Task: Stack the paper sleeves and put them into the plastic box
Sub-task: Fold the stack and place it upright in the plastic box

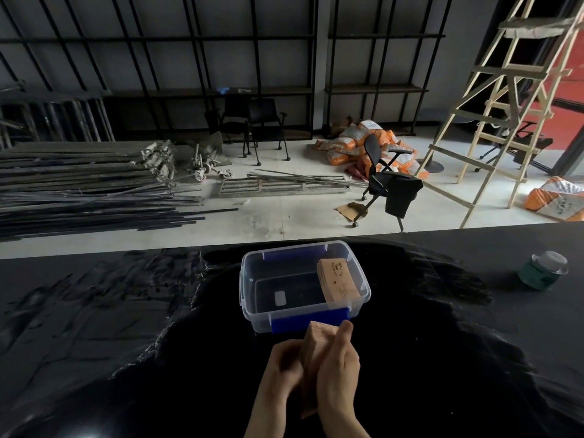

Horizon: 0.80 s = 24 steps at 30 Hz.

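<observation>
From the head camera, both hands are pressed around a stack of brown paper sleeves, held on edge just above the black desk near its near edge. The left hand cups the stack's left face, fingers curled against it; the right hand lies flat along the right face, its fingers closed against the paper and reaching towards the top. So both sets of fingers are clamped on the stack, not spread.

Just beyond the hands stands the clear plastic box with blue clips, lid off, close to the desk's far edge. One bundle of sleeves already leans inside against the right wall.

The risks, as I see them: the stack is only squeezed from its sides, so loose sleeves in the middle could slide out or fan apart if the pressure eases during the lift. The box rim sits just ahead, and a low carry could catch it and nudge the light box. The leaning bundle could also topple when the new stack goes in beside it.

A green-labelled jar stands well apart, towards the right edge.
</observation>
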### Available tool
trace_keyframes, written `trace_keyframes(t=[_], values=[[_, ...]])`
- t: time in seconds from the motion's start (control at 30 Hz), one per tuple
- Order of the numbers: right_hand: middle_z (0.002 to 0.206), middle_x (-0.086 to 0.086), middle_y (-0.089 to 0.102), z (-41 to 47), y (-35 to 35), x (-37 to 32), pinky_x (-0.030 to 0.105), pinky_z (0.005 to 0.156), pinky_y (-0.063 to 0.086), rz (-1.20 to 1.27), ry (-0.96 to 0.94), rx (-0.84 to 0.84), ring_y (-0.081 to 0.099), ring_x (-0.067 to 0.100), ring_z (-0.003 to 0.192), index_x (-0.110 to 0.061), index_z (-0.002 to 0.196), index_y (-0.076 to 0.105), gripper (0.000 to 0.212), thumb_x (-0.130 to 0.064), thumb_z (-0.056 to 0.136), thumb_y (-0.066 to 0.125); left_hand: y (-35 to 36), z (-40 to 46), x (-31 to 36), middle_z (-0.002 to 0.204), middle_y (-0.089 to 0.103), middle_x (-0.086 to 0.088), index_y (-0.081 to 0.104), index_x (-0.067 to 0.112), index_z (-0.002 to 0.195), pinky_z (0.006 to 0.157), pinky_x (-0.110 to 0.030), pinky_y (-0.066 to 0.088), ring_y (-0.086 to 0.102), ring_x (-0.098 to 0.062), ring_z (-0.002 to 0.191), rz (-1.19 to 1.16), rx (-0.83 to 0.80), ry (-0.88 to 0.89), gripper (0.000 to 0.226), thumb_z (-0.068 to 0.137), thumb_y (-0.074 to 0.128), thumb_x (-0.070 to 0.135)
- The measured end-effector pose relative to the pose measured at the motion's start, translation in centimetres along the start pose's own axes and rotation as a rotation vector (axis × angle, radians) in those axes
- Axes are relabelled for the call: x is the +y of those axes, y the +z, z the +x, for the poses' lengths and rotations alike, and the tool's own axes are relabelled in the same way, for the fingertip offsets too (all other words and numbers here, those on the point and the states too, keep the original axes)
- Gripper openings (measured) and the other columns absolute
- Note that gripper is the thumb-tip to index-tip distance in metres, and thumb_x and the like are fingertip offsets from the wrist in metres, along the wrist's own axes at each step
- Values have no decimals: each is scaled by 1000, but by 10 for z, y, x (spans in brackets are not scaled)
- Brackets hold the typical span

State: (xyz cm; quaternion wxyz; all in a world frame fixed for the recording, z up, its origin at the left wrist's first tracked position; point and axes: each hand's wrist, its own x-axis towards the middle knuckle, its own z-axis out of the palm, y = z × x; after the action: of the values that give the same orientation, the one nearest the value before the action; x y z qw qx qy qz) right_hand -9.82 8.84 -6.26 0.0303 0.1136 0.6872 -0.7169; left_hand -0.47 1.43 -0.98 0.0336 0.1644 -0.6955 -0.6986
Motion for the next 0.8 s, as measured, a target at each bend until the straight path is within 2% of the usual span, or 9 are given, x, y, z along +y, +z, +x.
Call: trace_keyframes(t=[0.07, 0.13, 0.2, 0.27, 0.43, 0.5, 0.57, 0.7, 0.8], values=[[69, 1, 81, -1, -4, -2, 25, 48, 59, 107, 127, -8, 79, 20, 60, -41, 83, 76, 82, -103, 73, 22, -5, -1, -6, 121, 74, 4, 64, 40, 119, 97, -36, 58, 69, -10, 114, 179, 12, -26, 56, 67, 77, 25], [70, 8, 81, -4, -3, -3, 35, 50, 62, 189, 247, -38, 80, 27, 61, -30, 84, 77, 94, -108, 60, 29, -7, -3, -1, 122, 70, 11, 59, 39, 123, 108, -38, 50, 63, -4, 117, 373, 62, 2, 60, 69, 82, 27], [72, 12, 82, -11, -8, 2, 43, 64, 62, 252, 309, -104, 80, 28, 63, -25, 84, 77, 101, -110, 48, 38, -6, -4, 8, 124, 65, 16, 55, 40, 127, 110, -34, 47, 59, 1, 117, 497, 107, 10, 61, 74, 83, 28], [76, 8, 83, -10, -15, 0, 45, 73, 60, 227, 299, -124, 80, 25, 68, -31, 83, 80, 93, -109, 43, 47, -14, -5, 11, 121, 65, 22, 54, 45, 127, 105, -27, 49, 59, 6, 113, 573, 107, 97, 59, 75, 81, 36], [100, -18, 77, 2, -43, -15, 30, 73, 55, -119, -179, -199, 73, 3, 91, -43, 105, 72, 51, -84, 88, 47, -39, 9, 22, 121, 55, 28, 52, 47, 129, 102, -25, 50, 55, 6, 113, 838, -110, 214, 55, 79, 71, 37], [96, -18, 76, -1, -41, -12, 25, 70, 58, -187, -192, -289, 73, 4, 89, -44, 102, 73, 32, -69, 95, 56, -40, 19, 20, 124, 53, 27, 50, 47, 131, 105, -28, 48, 51, 3, 117, 934, -179, 180, 56, 81, 71, 33], [92, -17, 75, -3, -38, -4, 27, 67, 58, -228, -182, -254, 72, 5, 83, -45, 95, 71, 12, -52, 98, 61, -35, 23, 14, 125, 52, 25, 49, 46, 132, 106, -29, 46, 48, -1, 121, 975, -193, 153, 59, 79, 70, 31], [89, -18, 73, 0, -37, 9, 19, 54, 56, -269, -230, -186, 71, 7, 73, -42, 87, 65, 23, -28, 104, 60, -30, 17, -11, 128, 49, 24, 52, 45, 129, 107, -31, 46, 46, 1, 121, 760, -90, 135, 59, 75, 68, 29], [82, -12, 74, -2, -35, 11, 15, 53, 54, -277, -250, -180, 70, 10, 65, -34, 81, 64, 26, -23, 105, 60, -9, 10, -19, 133, 58, 16, 57, 37, 131, 100, -28, 48, 56, 2, 123, 113, 202, 16, 46, 87, 72, 40]])
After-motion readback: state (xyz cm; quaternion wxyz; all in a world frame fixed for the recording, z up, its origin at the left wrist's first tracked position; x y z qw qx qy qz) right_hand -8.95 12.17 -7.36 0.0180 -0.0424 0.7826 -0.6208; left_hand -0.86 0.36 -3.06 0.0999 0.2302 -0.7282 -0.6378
